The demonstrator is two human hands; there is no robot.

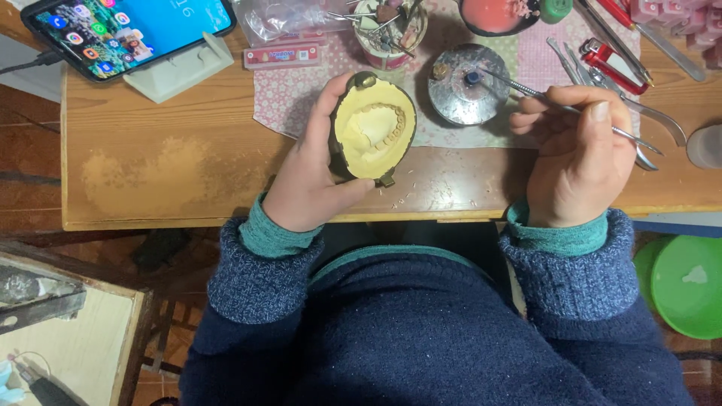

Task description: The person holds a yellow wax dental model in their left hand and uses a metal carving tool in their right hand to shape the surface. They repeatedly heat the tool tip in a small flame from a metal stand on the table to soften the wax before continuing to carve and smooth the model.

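Left hand [308, 184] cups dental mould [372, 129] — right hand [575, 154] pinches metal pick [526, 90].

Worn wooden workbench [173, 165]; reddish tiled floor [30, 150], perhaps.

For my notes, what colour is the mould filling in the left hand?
Pale yellow plaster, clearest in the head view.

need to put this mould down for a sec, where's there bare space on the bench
The widest bare wood lies left of the left hand, below the phone stand and beside the patterned cloth. A narrower strip runs between both hands at the front edge. Around the right hand, pliers and metal tools crowd the top.
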